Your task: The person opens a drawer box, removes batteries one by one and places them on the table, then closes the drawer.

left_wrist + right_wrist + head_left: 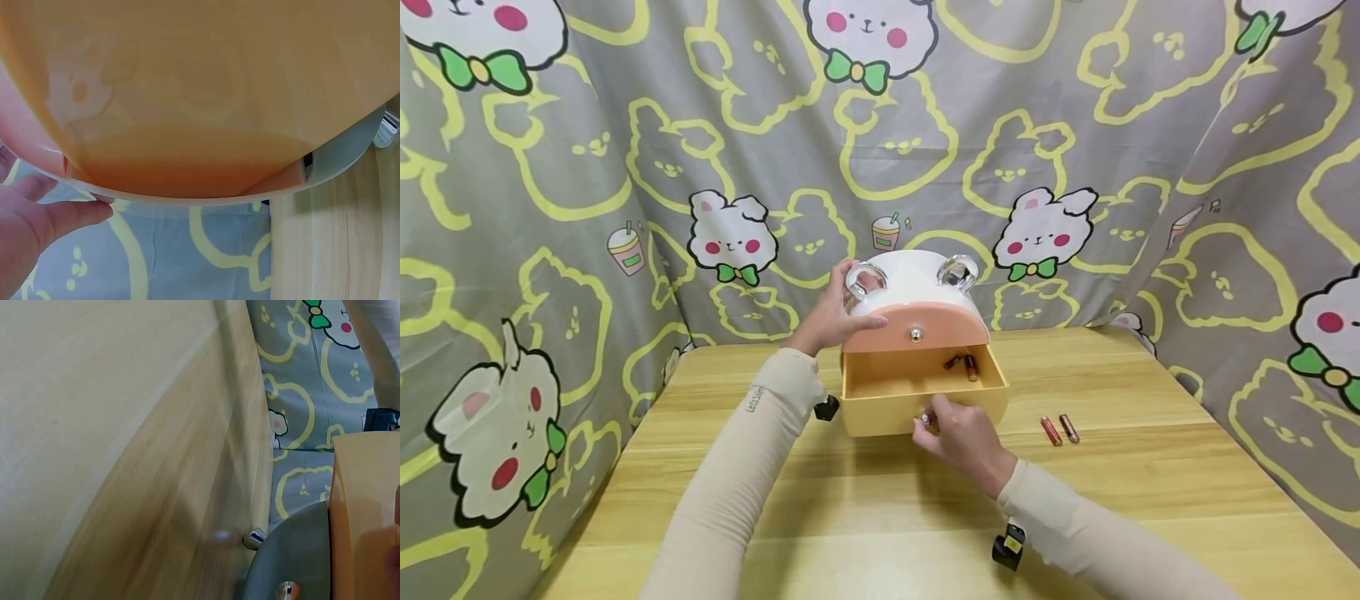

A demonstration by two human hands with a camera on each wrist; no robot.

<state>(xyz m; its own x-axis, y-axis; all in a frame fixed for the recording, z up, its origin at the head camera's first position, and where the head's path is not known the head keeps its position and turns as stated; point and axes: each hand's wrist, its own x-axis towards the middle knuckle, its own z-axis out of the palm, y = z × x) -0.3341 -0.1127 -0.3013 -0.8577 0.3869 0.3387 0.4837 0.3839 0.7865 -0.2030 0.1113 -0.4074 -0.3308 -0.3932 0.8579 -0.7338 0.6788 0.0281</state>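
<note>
A small drawer cabinet point(901, 279) with a white rounded top and silver ring ears stands on the table. Its peach upper drawer point(951, 325) is closed; the yellow lower drawer point(880, 415) is pulled out. Inside the lower drawer, toward the back right, lie dark batteries point(972, 367). My left hand point(835, 315) grips the cabinet's upper left side, thumb across the front near the left ear. With my right hand point(962, 437) I pinch the silver knob point(925, 419) of the lower drawer. In the left wrist view, the left hand's fingers point(75, 215) touch the cabinet's rim.
Two red batteries point(1051, 431) lie side by side on the wooden table point(1135, 500), right of the drawer. A patterned grey curtain point(917, 175) hangs behind the table and along both sides.
</note>
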